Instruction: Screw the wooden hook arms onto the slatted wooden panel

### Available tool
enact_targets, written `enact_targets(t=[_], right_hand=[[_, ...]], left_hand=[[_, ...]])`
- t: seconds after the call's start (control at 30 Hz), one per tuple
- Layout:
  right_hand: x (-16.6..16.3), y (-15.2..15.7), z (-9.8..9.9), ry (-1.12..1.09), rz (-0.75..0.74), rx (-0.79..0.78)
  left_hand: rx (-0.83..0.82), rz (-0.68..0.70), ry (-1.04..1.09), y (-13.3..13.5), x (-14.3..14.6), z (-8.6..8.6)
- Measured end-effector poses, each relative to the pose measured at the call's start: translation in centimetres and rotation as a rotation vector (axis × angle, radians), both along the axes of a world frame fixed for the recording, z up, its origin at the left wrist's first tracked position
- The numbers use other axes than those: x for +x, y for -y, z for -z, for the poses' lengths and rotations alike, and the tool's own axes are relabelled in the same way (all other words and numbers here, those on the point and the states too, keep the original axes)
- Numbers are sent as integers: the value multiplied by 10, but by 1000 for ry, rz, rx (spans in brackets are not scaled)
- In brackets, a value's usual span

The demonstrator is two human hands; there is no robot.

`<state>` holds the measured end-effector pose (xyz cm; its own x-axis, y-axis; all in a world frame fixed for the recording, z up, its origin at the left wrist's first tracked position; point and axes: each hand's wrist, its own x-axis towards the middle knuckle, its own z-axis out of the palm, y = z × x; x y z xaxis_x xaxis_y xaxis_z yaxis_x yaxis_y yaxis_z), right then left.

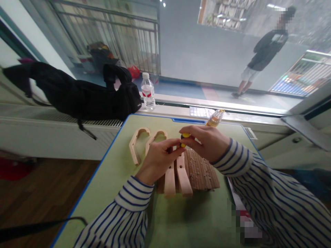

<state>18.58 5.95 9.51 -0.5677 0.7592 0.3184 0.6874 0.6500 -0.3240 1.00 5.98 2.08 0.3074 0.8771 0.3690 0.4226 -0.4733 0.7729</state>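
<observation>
My right hand (204, 139) pinches a short yellow-and-black screwdriver (185, 135) from above; its shaft and tip are hidden. My left hand (160, 156) is closed too, thumb and fingertips against the lower side of the same tool. Just below the hands, a pale wooden piece with screw holes (183, 175) lies beside another drilled wooden piece (170, 181). Both rest on brown corrugated cardboard (203, 172) strewn with small screws. To the left, a curved wooden hook (133, 146) and a similar hook (157, 134), partly covered by my left hand, lie on the tabletop.
The green table (111, 182) has a blue edge. A clear bottle with a yellow cap (216, 117) lies by the far edge. On the sill stand a water bottle (148, 93) and a black bag (90, 96). A person (267, 51) stands beyond the window.
</observation>
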Motion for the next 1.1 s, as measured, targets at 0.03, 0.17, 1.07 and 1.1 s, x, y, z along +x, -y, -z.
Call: enact_targets(t=[0.03, 0.17, 1.07, 1.1], right_hand=[[0, 0, 0, -1, -4, 2], [-1, 0, -2, -4, -27, 13], [0, 2, 4, -8, -21, 71], [0, 3, 4, -5, -11, 82]], left_hand=[[-4, 1, -2, 0, 0, 0], [-20, 1, -5, -1, -2, 0], [-6, 61, 1, 2, -1, -3], [-6, 67, -2, 2, -1, -3]])
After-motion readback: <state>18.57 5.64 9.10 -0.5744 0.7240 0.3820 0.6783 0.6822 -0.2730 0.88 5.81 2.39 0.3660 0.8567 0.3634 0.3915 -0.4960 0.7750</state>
